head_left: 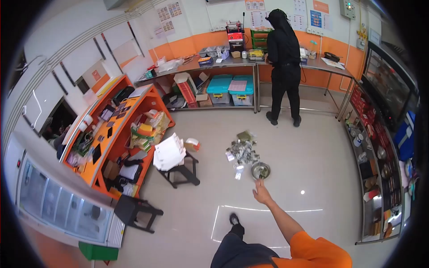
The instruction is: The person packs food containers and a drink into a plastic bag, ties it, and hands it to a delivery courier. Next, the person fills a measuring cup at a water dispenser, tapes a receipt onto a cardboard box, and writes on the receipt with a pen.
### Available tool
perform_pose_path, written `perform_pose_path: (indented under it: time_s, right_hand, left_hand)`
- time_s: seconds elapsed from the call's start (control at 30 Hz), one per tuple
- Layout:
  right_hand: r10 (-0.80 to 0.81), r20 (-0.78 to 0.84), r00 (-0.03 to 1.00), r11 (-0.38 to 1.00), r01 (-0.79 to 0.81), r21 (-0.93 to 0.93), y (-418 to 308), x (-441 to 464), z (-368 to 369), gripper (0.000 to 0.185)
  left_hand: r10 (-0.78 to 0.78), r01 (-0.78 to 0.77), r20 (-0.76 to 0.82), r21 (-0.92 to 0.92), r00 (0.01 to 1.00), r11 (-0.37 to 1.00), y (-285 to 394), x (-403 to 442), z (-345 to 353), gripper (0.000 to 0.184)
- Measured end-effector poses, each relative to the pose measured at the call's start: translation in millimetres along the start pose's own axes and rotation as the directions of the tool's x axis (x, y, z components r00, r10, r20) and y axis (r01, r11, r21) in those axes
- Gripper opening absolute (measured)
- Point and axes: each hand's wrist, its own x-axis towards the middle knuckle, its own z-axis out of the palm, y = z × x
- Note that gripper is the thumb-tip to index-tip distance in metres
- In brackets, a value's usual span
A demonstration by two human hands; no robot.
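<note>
My right hand (261, 192) reaches out over the floor, just below a round metal bowl (260, 171) with something greenish in it. The hand's fingers point toward the bowl; whether they hold anything is too small to tell. Beside the bowl, to its upper left, lies a pile of small silvery packets (243, 151) on the floor. A flat olive-green piece (244, 136) lies at the pile's far end, and a pale packet (239, 172) lies left of the bowl. My left hand does not show.
A person in black (285, 67) stands at the steel counter (187, 67). Black stools (134, 213) stand at the left, one bearing white sheets (170, 152), near an orange shelf desk (145, 102). Metal shelving (357, 156) lines the right. Blue-lidded boxes (219, 84) sit under the counter.
</note>
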Motion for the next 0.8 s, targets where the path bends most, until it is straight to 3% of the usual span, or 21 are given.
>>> perform_pose_path:
  time_s: [0.03, 0.1, 0.13, 0.17, 0.2, 0.23, 0.27, 0.3, 0.33, 0.37, 0.4, 0.47, 0.5, 0.57, 0.6, 0.63, 0.7, 0.73, 0.77, 0.8]
  right_hand:
    - [-0.037, -0.001, 0.999, 0.999, 0.037, 0.022, 22.3, 30.5, 28.7, 0.025]
    - [0.176, 0.235, 0.956, 0.98, -0.192, 0.046, 88.2, 36.0, 65.0, 0.04]
    - [0.311, 0.421, 0.852, 0.95, -0.265, -0.166, 109.1, 22.9, 64.1, 0.046]
    - [0.356, 0.422, 0.834, 0.928, -0.26, -0.268, 148.7, -12.7, 75.0, 0.051]
    - [0.499, 0.621, 0.605, 0.834, -0.141, -0.534, 198.2, -45.4, 82.1, 0.05]
    - [0.537, 0.697, 0.476, 0.807, -0.049, -0.588, 239.1, -83.6, 87.1, 0.048]
    - [0.517, 0.658, 0.547, 0.806, -0.052, -0.589, 245.5, -121.0, 61.6, 0.046]
    - [0.631, 0.555, 0.542, 0.76, -0.29, -0.581, 232.7, -145.9, 37.0, 0.041]
    - [0.828, 0.413, 0.379, 0.56, -0.549, -0.621, 222.4, -146.0, 13.7, 0.039]
    - [0.932, 0.284, 0.224, 0.356, -0.699, -0.62, 210.2, -121.0, 1.0, 0.036]
    - [0.975, 0.187, 0.117, 0.205, -0.788, -0.58, 194.7, -89.2, -5.9, 0.034]
    - [0.997, 0.067, 0.039, 0.066, -0.882, -0.467, 182.7, -11.3, 4.0, 0.029]
    - [0.999, 0.033, 0.032, 0.042, -0.915, -0.4, 177.2, 38.0, 17.4, 0.027]
    - [0.997, -0.017, 0.082, 0.073, -0.955, -0.289, 167.3, 147.5, 49.1, 0.023]
    - [0.99, -0.03, 0.141, 0.13, -0.962, -0.239, 166.0, 209.8, 66.1, 0.022]
    - [0.973, -0.048, 0.224, 0.211, -0.958, -0.196, 164.0, 278.6, 85.2, 0.02]
    - [0.844, -0.046, 0.535, 0.522, -0.838, -0.162, 152.5, 450.3, 112.6, 0.019]
    - [0.533, 0.17, 0.829, 0.797, -0.425, -0.428, 164.2, 539.4, 117.2, 0.02]
    - [0.592, -0.032, 0.806, 0.806, -0.59, 0.053, 109.0, 643.5, 112.2, 0.025]
    - [0.459, -0.047, 0.887, 0.883, -0.45, 0.133, 113.9, 722.4, 125.1, 0.024]
  left_hand:
    - [0.022, -0.022, -0.021, -0.017, 1.0, 1.0, 37.6, 22.8, -27.1, 0.055]
    - [0.057, -0.061, -0.07, -0.057, 0.996, 0.996, 107.4, 62.1, -85.2, 0.053]
    - [0.075, -0.083, -0.101, -0.074, 0.992, 0.994, 137.4, 81.5, -116.3, 0.052]
    - [0.097, -0.112, -0.146, -0.093, 0.984, 0.989, 164.5, 105.2, -148.8, 0.051]
    - [0.135, -0.16, -0.203, -0.116, 0.97, 0.98, 196.1, 130.1, -187.3, 0.05]
    - [0.18, -0.217, -0.261, -0.121, 0.948, 0.969, 231.3, 163.4, -226.6, 0.048]
    - [0.276, -0.337, -0.349, -0.124, 0.896, 0.933, 276.7, 200.3, -274.5, 0.047]
    - [0.436, -0.533, -0.465, -0.095, 0.77, 0.841, 329.3, 255.7, -324.2, 0.042]
    - [0.453, -0.583, -0.485, -0.154, 0.748, 0.797, 406.7, 251.0, -392.4, 0.041]
    - [0.527, -0.684, -0.568, -0.089, 0.632, 0.724, 449.2, 303.2, -432.8, 0.035]
    - [0.588, -0.791, -0.582, -0.167, 0.562, 0.589, 511.4, 299.1, -483.7, 0.031]
    - [0.565, -0.766, -0.538, -0.288, 0.626, 0.574, 615.6, 286.4, -565.8, 0.031]
    - [0.571, -0.794, -0.571, -0.28, 0.589, 0.54, 653.4, 300.3, -589.2, 0.032]
    - [0.582, -0.803, -0.564, -0.305, 0.585, 0.512, 717.7, 311.9, -629.8, 0.035]
    - [0.557, -0.767, -0.533, -0.363, 0.637, 0.529, 748.7, 313.6, -645.7, 0.036]
    - [0.601, -0.78, -0.501, -0.345, 0.623, 0.521, 773.2, 319.3, -660.3, 0.035]
    - [0.644, -0.781, -0.442, -0.347, 0.625, 0.52, 825.4, 337.9, -683.3, 0.033]
    - [0.642, -0.766, -0.419, -0.363, 0.642, 0.53, 852.7, 350.7, -693.4, 0.032]
    - [0.652, -0.76, -0.4, -0.43, 0.644, 0.487, 878.9, 374.9, -701.4, 0.032]
    - [0.659, -0.762, -0.394, -0.436, 0.64, 0.479, 913.4, 390.8, -714.1, 0.032]
